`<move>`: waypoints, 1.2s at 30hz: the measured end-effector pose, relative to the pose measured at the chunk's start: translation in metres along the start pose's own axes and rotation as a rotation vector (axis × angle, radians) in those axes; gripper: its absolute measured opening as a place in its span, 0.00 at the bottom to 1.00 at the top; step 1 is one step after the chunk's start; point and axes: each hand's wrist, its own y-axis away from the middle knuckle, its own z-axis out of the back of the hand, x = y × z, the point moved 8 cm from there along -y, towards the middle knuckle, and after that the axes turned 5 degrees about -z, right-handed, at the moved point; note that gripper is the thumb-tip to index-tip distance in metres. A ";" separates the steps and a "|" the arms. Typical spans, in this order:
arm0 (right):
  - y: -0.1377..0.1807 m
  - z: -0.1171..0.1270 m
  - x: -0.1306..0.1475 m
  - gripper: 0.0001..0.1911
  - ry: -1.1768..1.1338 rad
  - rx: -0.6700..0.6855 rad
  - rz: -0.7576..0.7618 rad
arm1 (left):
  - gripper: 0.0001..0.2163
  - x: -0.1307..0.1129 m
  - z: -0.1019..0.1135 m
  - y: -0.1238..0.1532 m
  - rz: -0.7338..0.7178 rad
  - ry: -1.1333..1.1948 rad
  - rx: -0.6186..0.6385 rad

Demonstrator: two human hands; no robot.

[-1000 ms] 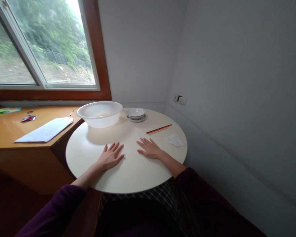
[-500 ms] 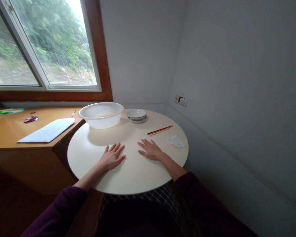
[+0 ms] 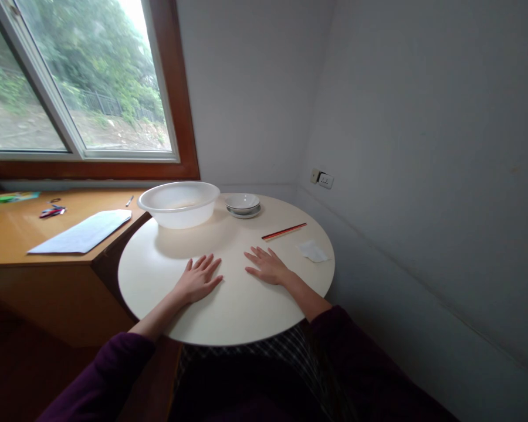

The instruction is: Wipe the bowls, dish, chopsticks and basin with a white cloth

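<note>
My left hand (image 3: 198, 280) lies palm down on the round white table (image 3: 220, 319), fingers spread, holding nothing. Beside it to the right, my right hand (image 3: 265, 266) rests flat in the same way, also with nothing in it. A pair of red and black chopsticks (image 3: 284, 231) lies beyond my right hand. Farther right is a crumpled white cloth or tissue (image 3: 313, 251). Beyond my left hand stands a large translucent white basin (image 3: 180, 212). To the basin's right, a white bowl (image 3: 242, 202) is stacked on one or more plates (image 3: 243, 214).
A wooden desk (image 3: 77, 261) adjoins the table on the left. On it are white papers (image 3: 83, 232), a pen (image 3: 129, 201) and a small red and blue item (image 3: 53, 212). Walls close in behind and to the right, with a socket (image 3: 325, 180). A window (image 3: 114, 88) is at left.
The view has shifted very slightly. Both hands stay flat in place on the table, and no object has moved.
</note>
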 end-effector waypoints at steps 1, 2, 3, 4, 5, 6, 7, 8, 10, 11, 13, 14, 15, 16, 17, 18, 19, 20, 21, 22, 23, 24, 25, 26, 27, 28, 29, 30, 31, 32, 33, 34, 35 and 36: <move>0.000 0.000 0.000 0.35 -0.001 -0.003 0.001 | 0.33 0.000 0.000 0.000 -0.001 0.002 -0.001; 0.000 0.000 0.000 0.35 -0.001 -0.006 0.002 | 0.33 0.000 0.000 0.000 -0.002 0.002 -0.002; 0.000 0.000 0.000 0.35 0.000 -0.008 0.003 | 0.33 0.001 0.000 0.000 -0.003 0.002 -0.003; 0.000 0.000 0.000 0.35 0.002 -0.010 0.003 | 0.33 0.001 0.000 0.000 -0.002 0.001 -0.005; 0.000 0.000 0.000 0.35 0.004 -0.011 0.003 | 0.33 0.001 0.000 0.000 -0.001 -0.001 -0.007; 0.000 0.001 0.001 0.35 0.006 -0.012 0.002 | 0.33 0.000 0.001 0.000 -0.001 -0.002 -0.008; 0.000 0.001 0.001 0.35 0.007 -0.013 0.002 | 0.33 0.000 0.001 0.000 -0.002 -0.003 -0.008; 0.000 0.001 0.001 0.35 0.008 -0.015 0.003 | 0.33 0.000 0.001 0.000 -0.003 -0.004 -0.007; 0.000 0.001 0.001 0.35 0.006 -0.015 0.003 | 0.33 -0.001 0.002 0.001 -0.005 -0.004 -0.006; 0.000 0.001 0.001 0.35 0.005 -0.015 0.004 | 0.33 -0.001 0.002 0.001 -0.006 -0.004 -0.007; 0.001 0.002 0.002 0.35 0.001 -0.013 0.004 | 0.33 -0.002 0.003 0.001 -0.006 -0.004 -0.010; 0.001 0.002 0.002 0.35 0.000 -0.011 0.003 | 0.33 -0.002 0.003 0.001 -0.006 -0.003 -0.012; 0.001 0.002 0.002 0.35 0.000 -0.008 0.001 | 0.32 -0.002 0.003 0.001 -0.007 -0.002 -0.013; 0.002 0.002 0.002 0.35 0.000 -0.004 0.000 | 0.33 -0.002 0.003 0.001 -0.007 -0.001 -0.013; 0.002 0.002 0.002 0.35 0.001 0.001 -0.002 | 0.33 -0.002 0.004 0.001 -0.006 -0.001 -0.013; 0.002 0.002 0.002 0.35 0.002 0.003 -0.003 | 0.33 -0.002 0.004 0.001 -0.006 0.000 -0.013; 0.002 0.002 0.002 0.35 0.003 0.005 -0.003 | 0.33 -0.002 0.004 0.001 -0.005 0.000 -0.012; 0.002 0.002 0.002 0.35 0.005 0.005 -0.002 | 0.33 -0.002 0.004 0.001 -0.005 0.002 -0.012; 0.002 0.002 0.002 0.35 0.006 0.004 -0.001 | 0.33 -0.002 0.004 0.001 -0.006 0.004 -0.012; 0.002 0.002 0.002 0.35 0.007 0.003 0.000 | 0.33 -0.002 0.004 0.001 -0.008 0.005 -0.012; 0.002 0.002 0.002 0.35 0.009 0.003 0.001 | 0.33 -0.003 0.004 0.001 -0.010 0.006 -0.011; 0.002 0.002 0.002 0.35 0.010 0.003 0.001 | 0.33 -0.003 0.004 0.001 -0.010 0.005 -0.011; 0.002 0.002 0.002 0.35 0.011 0.005 -0.002 | 0.33 -0.003 0.005 0.001 -0.010 0.003 -0.012; 0.002 0.002 0.002 0.35 0.012 0.008 -0.005 | 0.33 -0.003 0.005 0.001 -0.010 0.001 -0.014; 0.002 0.002 0.002 0.35 0.012 0.011 -0.009 | 0.33 -0.003 0.005 0.001 -0.010 0.000 -0.015; 0.002 0.002 0.002 0.35 0.012 0.012 -0.011 | 0.33 -0.003 0.005 0.001 -0.009 0.001 -0.017; 0.002 0.002 0.002 0.35 0.011 0.013 -0.012 | 0.33 -0.003 0.005 0.001 -0.009 0.002 -0.017; 0.002 0.002 0.002 0.35 0.010 0.012 -0.012 | 0.33 -0.003 0.005 0.001 -0.009 0.005 -0.017; 0.002 0.003 0.002 0.35 0.009 0.011 -0.010 | 0.33 -0.003 0.005 0.001 -0.009 0.008 -0.014; 0.002 0.003 0.002 0.35 0.007 0.009 -0.009 | 0.33 -0.003 0.005 0.001 -0.008 0.010 -0.012; 0.002 0.003 0.002 0.35 0.007 0.007 -0.009 | 0.33 -0.003 0.005 0.001 -0.006 0.011 -0.011; 0.002 0.003 0.002 0.34 0.007 0.004 -0.010 | 0.33 -0.003 0.005 0.001 -0.005 0.011 -0.011; 0.003 0.004 0.003 0.34 0.007 0.002 -0.011 | 0.32 -0.003 0.005 0.001 -0.005 0.010 -0.011; 0.003 0.004 0.003 0.34 0.008 0.000 -0.011 | 0.32 -0.003 0.005 0.001 -0.005 0.010 -0.012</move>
